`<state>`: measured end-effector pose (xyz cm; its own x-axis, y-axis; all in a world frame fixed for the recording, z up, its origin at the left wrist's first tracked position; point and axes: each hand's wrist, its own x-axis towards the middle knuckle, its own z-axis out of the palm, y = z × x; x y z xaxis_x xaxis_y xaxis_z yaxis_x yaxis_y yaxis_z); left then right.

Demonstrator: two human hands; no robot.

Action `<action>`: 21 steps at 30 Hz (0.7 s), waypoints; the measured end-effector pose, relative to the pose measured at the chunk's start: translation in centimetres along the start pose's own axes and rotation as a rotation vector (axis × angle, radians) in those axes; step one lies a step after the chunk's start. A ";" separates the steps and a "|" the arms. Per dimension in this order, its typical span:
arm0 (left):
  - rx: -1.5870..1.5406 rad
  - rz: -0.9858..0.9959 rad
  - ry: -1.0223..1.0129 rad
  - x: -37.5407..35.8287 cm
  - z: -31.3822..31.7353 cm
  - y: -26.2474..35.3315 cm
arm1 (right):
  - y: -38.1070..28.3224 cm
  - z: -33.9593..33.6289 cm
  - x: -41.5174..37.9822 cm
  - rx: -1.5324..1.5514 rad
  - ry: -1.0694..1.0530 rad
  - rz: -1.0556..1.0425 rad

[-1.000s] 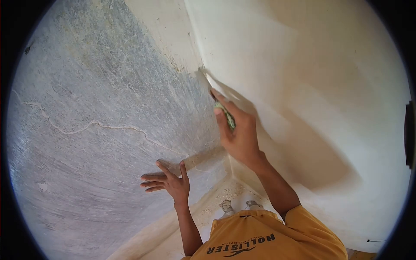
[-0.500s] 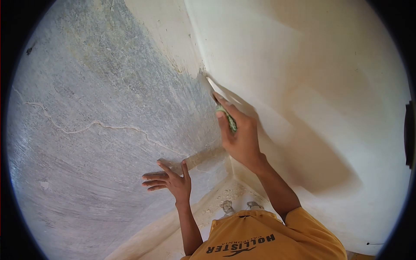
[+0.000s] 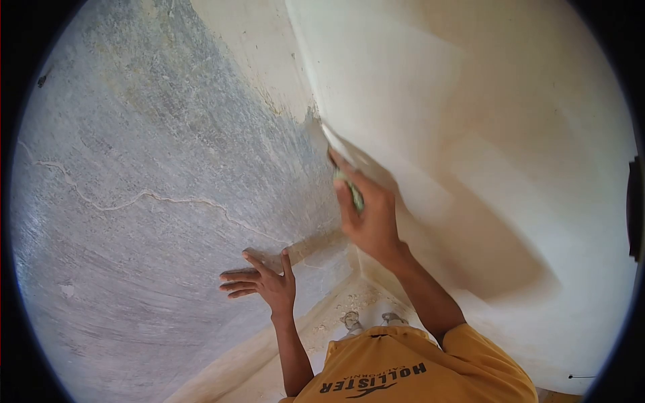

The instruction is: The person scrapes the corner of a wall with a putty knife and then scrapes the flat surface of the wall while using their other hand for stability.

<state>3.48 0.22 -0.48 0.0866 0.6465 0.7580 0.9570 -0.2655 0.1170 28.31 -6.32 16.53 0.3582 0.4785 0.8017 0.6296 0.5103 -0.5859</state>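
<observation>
My right hand (image 3: 371,213) is wrapped round a scraper (image 3: 355,193) with a green handle, and one finger stretches along it. Its blade, thin and partly blurred, meets the corner where the rough grey wall (image 3: 188,148) joins the smooth cream wall (image 3: 416,87). Lower down on the left, my left hand (image 3: 272,281) lies against the grey wall with its fingers spread and nothing in it.
A pale crack (image 3: 144,194) winds across the grey wall. Cream coating (image 3: 245,40) covers that wall's upper edge beside the corner. Crumbs of debris lie on the floor (image 3: 359,295) near my feet. A dark object (image 3: 633,209) stands at the far right edge.
My right hand has shifted slightly down along the corner with the scraper, which looks more blurred. My left hand stays almost where it was.
</observation>
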 end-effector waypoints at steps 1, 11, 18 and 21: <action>0.000 0.000 -0.002 -0.1 0.0 0.0 | -1.8 -0.8 0.9 0.056 -0.065 0.200; 0.003 0.008 0.001 -0.2 0.2 -0.2 | -0.5 -0.4 0.7 0.033 -0.032 0.054; -0.004 -0.003 -0.012 -0.1 -0.1 0.1 | -0.5 -0.2 1.3 0.011 0.004 0.041; 0.024 0.006 -0.007 -0.1 -0.3 0.1 | 0.0 -0.2 0.4 0.011 -0.001 0.016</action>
<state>3.44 -0.09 -0.40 0.0945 0.6500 0.7540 0.9627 -0.2526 0.0971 28.59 -6.24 16.90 0.3676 0.4875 0.7919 0.6164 0.5099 -0.6001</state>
